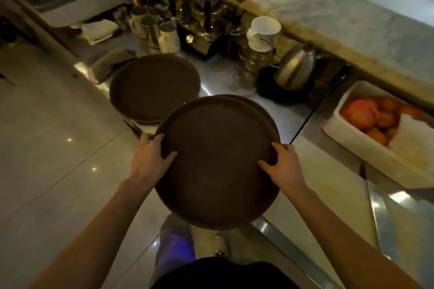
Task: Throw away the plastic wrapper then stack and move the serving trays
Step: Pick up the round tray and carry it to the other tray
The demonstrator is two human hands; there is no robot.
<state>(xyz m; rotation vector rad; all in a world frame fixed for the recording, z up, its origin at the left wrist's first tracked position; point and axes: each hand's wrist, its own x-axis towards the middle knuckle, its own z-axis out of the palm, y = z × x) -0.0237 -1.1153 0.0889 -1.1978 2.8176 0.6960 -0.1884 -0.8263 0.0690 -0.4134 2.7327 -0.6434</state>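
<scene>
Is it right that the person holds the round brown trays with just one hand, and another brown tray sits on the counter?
Not quite. The head view shows both hands on the held trays: the left hand grips one side and the right hand grips the other. The rest is right: another brown tray does sit on the counter.

The trays [217,162] are dark brown, with a fine speckled surface. The desk [288,112] is shiny silver metal. The box [352,138] is white, with orange fruit [366,112] inside. The kettle [296,68] is silver. The floor [47,136] is pale grey tile.
</scene>
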